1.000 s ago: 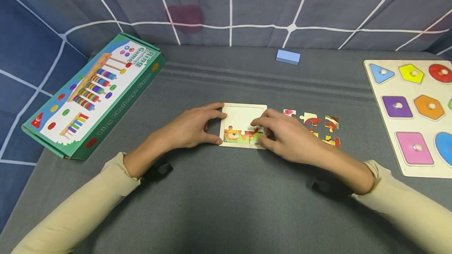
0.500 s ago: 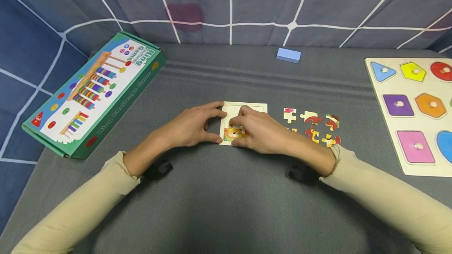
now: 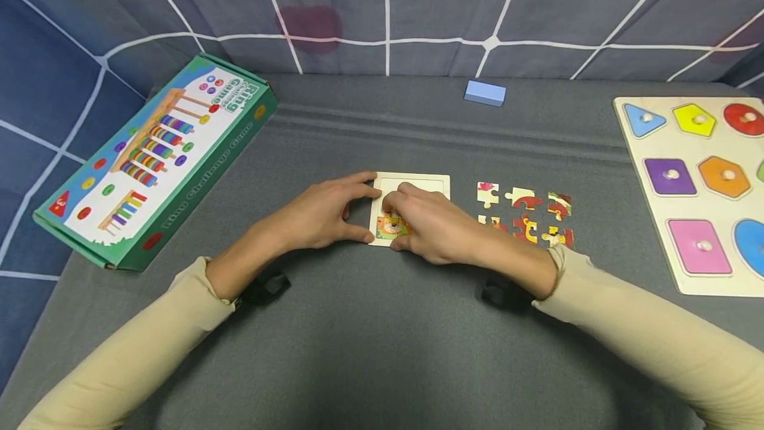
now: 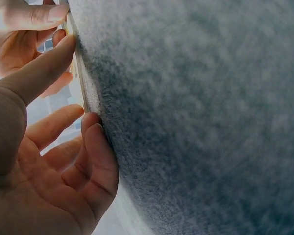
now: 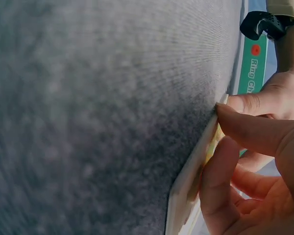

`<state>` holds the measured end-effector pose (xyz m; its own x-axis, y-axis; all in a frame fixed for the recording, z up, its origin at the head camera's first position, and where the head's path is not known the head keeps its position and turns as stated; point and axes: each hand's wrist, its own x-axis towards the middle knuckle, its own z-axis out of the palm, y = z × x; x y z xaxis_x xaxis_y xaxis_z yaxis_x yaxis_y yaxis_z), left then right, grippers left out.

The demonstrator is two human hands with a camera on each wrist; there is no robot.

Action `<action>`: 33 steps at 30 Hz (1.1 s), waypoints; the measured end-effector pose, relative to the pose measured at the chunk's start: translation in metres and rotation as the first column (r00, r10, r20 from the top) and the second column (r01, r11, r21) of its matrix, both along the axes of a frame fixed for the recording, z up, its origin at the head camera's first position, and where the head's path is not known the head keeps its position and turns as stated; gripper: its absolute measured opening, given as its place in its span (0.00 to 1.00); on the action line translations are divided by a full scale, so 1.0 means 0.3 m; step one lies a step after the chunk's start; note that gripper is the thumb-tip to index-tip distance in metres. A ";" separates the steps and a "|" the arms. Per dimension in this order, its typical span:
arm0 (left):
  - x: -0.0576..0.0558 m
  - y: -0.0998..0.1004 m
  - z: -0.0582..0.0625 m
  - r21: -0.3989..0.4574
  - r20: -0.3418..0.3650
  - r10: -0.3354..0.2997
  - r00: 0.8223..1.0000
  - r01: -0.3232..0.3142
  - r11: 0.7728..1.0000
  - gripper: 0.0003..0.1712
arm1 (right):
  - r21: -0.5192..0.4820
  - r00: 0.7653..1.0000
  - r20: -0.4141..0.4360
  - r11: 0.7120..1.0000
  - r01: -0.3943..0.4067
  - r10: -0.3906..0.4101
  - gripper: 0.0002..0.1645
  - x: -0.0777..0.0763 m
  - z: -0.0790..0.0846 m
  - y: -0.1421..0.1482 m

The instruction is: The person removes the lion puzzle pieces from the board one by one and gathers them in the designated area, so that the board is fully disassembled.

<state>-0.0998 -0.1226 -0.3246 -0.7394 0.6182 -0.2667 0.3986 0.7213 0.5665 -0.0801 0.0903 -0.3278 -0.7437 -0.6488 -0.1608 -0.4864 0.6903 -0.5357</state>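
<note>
A small wooden jigsaw tray [image 3: 442,182] lies on the grey cloth, with a lion-face jigsaw piece [image 3: 389,227] in its lower left corner. My left hand [image 3: 319,213] holds the tray's left edge, thumb at the near corner and forefinger farther up. In the left wrist view its fingertips [image 4: 92,118] meet the tray's rim. My right hand [image 3: 438,224] is over the tray, fingers and thumb bent down around a jigsaw piece in the lower row. It hides most of that row. The right wrist view has its thumb at the tray edge [image 5: 188,188].
Several loose jigsaw pieces [image 3: 525,227] lie right of the tray. A green game box [image 3: 161,158] sits at the left, a blue block [image 3: 485,93] at the back, and a knobbed shape board [image 3: 644,224] at the far right. A checked cloth [image 3: 430,12] hangs behind.
My right hand has moved left across the tray from its right end, uncovering more of the loose pieces. Over the last half second it shifts only slightly. The left hand stays at the tray edge.
</note>
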 end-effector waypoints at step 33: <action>0.001 -0.003 -0.006 -0.001 -0.006 0.000 1.000 0.000 1.000 0.39 | -0.056 0.997 -0.071 0.998 0.001 -0.005 0.23 0.012 -0.001 0.007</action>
<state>-0.0995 -0.1236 -0.3265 -0.7408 0.6181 -0.2628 0.4023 0.7217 0.5633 -0.0766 0.0923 -0.3281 -0.7539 -0.6532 -0.0708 -0.5227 0.6616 -0.5376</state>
